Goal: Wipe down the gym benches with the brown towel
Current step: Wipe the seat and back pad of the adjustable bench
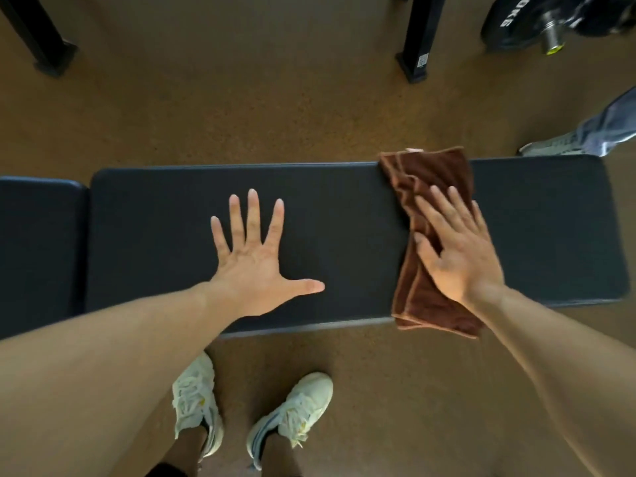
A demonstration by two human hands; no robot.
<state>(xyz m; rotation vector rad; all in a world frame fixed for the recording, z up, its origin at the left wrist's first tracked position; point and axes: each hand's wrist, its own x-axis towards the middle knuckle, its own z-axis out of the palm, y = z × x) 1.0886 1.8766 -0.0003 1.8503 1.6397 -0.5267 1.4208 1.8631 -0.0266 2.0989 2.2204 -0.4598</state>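
A long black padded gym bench (344,208) runs left to right across the view. A folded brown towel (430,173) lies across its right part and overhangs both the far and the near edge. My right hand (457,249) presses flat on the towel with straight fingers. My left hand (256,259) rests flat on the bare pad near the middle, fingers spread wide. A second black pad (38,249) adjoins the bench at the left.
Brown gym floor surrounds the bench. My two feet in pale sneakers (251,411) stand just in front of it. Another person's leg and shoe (581,136) are at the far right. Two black rack posts (416,39) and a weight plate on a barbell (516,22) stand behind.
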